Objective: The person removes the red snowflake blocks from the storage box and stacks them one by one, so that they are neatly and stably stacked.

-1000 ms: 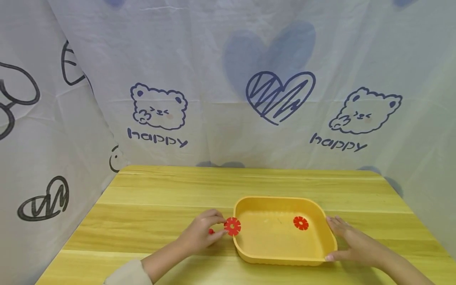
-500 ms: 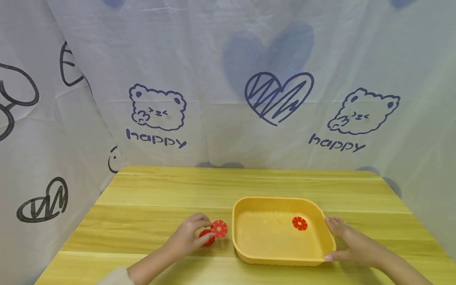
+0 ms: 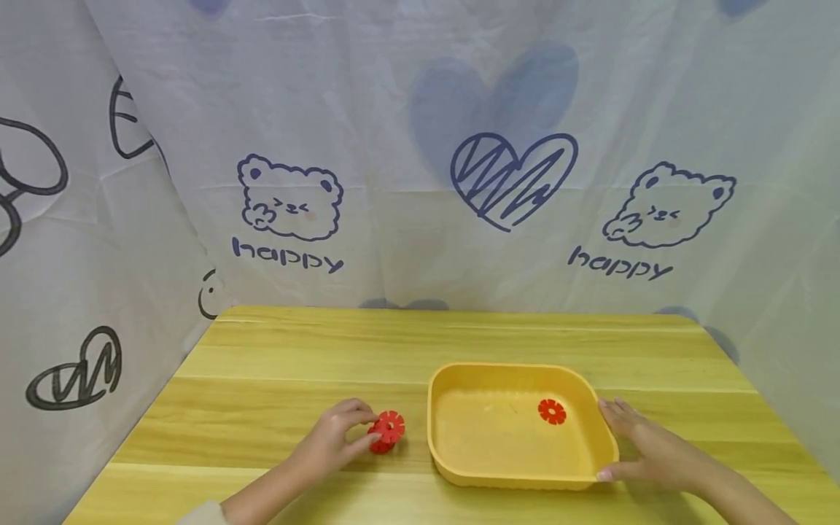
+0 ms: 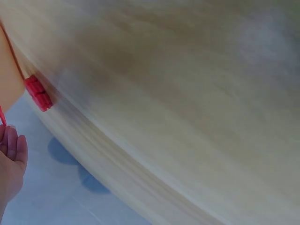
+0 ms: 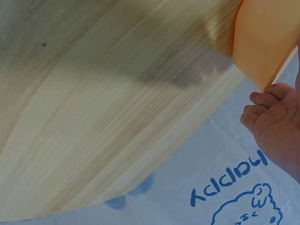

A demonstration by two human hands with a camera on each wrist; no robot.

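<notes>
In the head view my left hand [image 3: 333, 436] pinches a red snowflake disc [image 3: 391, 424], with slots around its edge and a hole in the middle, between thumb and fingers. A small stack of red discs [image 4: 38, 93] sits on the table; the held disc overlaps it in the head view. To the right stands a yellow-orange plastic basin [image 3: 492, 445], with one red disc [image 3: 552, 411] lying flat on its floor. My right hand [image 3: 650, 448] rests against the basin's right end, fingers along the outer wall and thumb at the near right corner.
The light wood-grain table [image 3: 262, 364] carries all of this. A white cloth [image 3: 394, 240] with bear and heart drawings hangs behind it, and another cloth side closes in the left.
My left hand has moved left from the basin's left rim with the pinched disc, down to the stack of discs. The right hand keeps its place on the basin.
</notes>
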